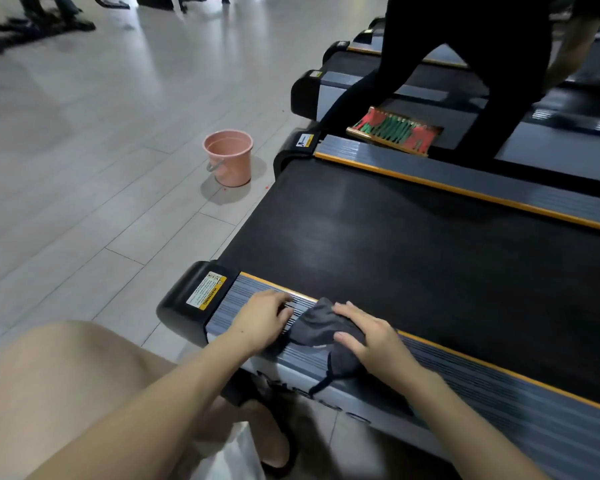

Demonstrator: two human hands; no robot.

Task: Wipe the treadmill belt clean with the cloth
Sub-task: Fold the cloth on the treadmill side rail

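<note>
My right hand (368, 337) presses grey cloth (321, 336) flat on ribbed side rail (499, 386), at 6 o'clock of treadmill belt (413, 254). My left hand (265, 315) rests relaxed on rail, grasping nothing. Best: slide cloth toward 12 o'clock onto belt, 1 firm overlapping stroke each pass.

A grey cloth (321, 329) lies on the ribbed side rail (465, 379) at the near edge of the black treadmill belt (413, 244). The right hand (371, 336) presses on the cloth; the left hand (265, 315) rests on the rail just beside it. A pink bucket (228, 157) stands on the floor, far left.
</note>
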